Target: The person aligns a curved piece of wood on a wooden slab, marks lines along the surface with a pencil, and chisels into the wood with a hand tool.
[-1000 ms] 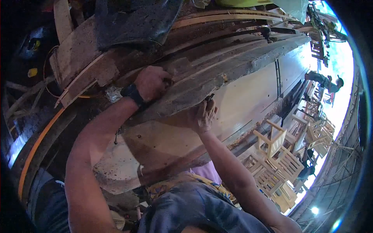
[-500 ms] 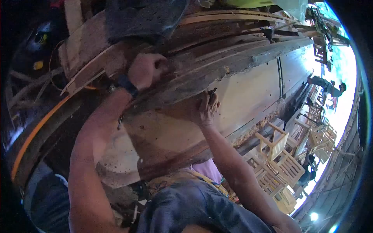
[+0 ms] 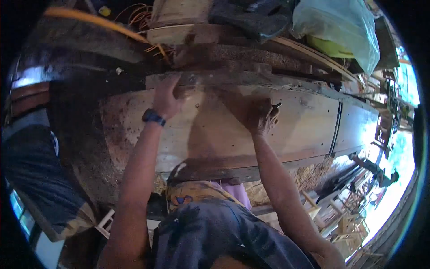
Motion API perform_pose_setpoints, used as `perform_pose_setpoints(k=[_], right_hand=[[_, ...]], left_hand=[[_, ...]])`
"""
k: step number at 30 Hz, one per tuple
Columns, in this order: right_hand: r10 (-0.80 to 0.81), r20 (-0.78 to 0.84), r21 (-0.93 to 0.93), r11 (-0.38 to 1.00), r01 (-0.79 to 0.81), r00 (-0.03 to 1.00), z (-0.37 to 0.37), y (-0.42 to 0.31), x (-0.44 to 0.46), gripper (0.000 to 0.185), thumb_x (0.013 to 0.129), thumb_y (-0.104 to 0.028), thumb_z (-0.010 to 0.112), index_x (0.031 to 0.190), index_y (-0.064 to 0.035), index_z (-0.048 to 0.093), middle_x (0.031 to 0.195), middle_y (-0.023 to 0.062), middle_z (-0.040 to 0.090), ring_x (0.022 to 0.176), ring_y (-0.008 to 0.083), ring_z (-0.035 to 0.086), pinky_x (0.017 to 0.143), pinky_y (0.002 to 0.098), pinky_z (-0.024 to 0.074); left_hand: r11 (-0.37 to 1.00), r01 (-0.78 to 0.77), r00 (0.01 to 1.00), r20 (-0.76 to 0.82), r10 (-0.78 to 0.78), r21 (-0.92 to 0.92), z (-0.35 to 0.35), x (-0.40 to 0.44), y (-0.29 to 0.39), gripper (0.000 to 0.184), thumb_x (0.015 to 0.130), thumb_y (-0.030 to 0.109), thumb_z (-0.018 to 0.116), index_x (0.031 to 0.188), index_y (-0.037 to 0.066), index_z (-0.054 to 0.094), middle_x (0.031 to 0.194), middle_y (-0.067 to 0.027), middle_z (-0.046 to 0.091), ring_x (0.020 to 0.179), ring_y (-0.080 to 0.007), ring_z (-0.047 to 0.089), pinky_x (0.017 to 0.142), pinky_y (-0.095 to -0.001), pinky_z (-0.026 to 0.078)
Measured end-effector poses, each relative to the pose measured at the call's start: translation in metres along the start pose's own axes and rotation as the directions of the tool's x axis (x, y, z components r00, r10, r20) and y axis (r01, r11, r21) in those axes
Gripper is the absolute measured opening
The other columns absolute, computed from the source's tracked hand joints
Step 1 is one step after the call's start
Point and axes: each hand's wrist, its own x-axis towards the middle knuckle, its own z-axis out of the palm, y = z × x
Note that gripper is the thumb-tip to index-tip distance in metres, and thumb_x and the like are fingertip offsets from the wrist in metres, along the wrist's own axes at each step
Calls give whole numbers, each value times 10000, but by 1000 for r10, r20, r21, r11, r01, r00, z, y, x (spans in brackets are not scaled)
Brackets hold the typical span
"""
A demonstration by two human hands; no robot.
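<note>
Nearest my lens, low in the feed, I see the wearer's dark grey shirt (image 3: 201, 233), with a yellow patterned cloth (image 3: 190, 193) and a lilac cloth (image 3: 239, 196) bunched against the near edge of a long pale wooden panel (image 3: 298, 130). The panel lies flat across my view, marked with small dark spots and crossed by a dark seam toward the right. Over its middle I have the right hand (image 3: 266, 115), fingers curled and clamped on a slim dark stick (image 3: 278, 105), whose tip juts out past them. To its left, the left hand (image 3: 168, 99) reaches to the panel's far side, a dark watch (image 3: 153, 117) on the wrist; its thumb and fingers are apart, and I cannot tell whether they press on the wood. Just beyond runs a rough-edged board (image 3: 251, 80) along that far side. Farther back I make out a dark cloth (image 3: 251, 18) and a translucent plastic bag (image 3: 340, 27); away to the right, another person (image 3: 376, 171) stands against bright daylight.
</note>
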Motion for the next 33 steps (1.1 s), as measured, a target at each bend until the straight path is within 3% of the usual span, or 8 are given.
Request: perform_pose_setpoints(k=[5,7,10,12,14,18,27,33], right_hand=[[-60,-54,3,998,61,997,16,14,2,717,810,-408,657,1397,-146,339,1333,235,397,1231,404,410,992,529,311],[-172,-31,22,985,173,985,13,24,13,654,827,-353,648,1385,-151,374,1335,223,418,1216,405,432,970,520,357],[-543,6,-45,839,543,840,20,58,51,549,857,-288,627,1354,-147,444,1287,194,504,1177,387,493,924,496,428],[-585,134,14,808,589,800,6,64,56,475,882,-257,603,1326,-133,490,1218,178,574,1133,370,545,890,482,464],[-388,354,164,922,352,851,-44,38,41,404,912,-231,570,1296,-111,528,1129,169,641,1076,356,599,856,472,489],[-608,576,318,782,536,546,-143,-59,13,324,926,-152,537,1238,-94,601,994,183,665,951,360,648,857,454,499],[-885,435,3,188,982,168,-152,-220,66,331,914,-345,577,1092,-72,632,971,165,669,971,383,624,815,500,464],[-826,546,-225,17,974,141,-148,-252,68,310,884,-360,600,1045,-101,655,940,140,676,976,341,633,879,482,412]], left_hand=[[997,15,995,-101,-23,-81,23,8,9,662,789,323,771,1368,131,513,1377,-136,537,1269,-340,495,1082,-467,392],[978,48,989,-130,-76,-205,26,11,17,671,797,373,762,1377,152,506,1376,-125,540,1291,-332,473,1105,-478,361],[1000,7,1000,-10,-7,2,33,15,3,653,843,388,715,1413,196,461,1400,-109,518,1322,-328,436,1170,-488,255],[1000,18,999,-46,-18,6,35,13,4,644,861,400,690,1423,205,443,1401,-112,515,1322,-312,439,1191,-492,187],[999,21,997,-77,-19,28,37,14,7,630,875,412,668,1424,207,438,1403,-109,513,1320,-295,444,1205,-495,142],[1000,-4,997,-79,4,7,39,15,3,578,895,416,639,1399,194,463,1403,-88,517,1310,-265,463,1211,-505,120],[996,-78,996,-49,80,31,35,19,-2,562,906,416,626,1403,214,457,1438,-60,486,1310,-254,469,1211,-520,117],[998,-66,996,-58,66,1,30,14,6,571,903,425,623,1402,196,465,1436,-66,487,1333,-238,445,1206,-532,114]])
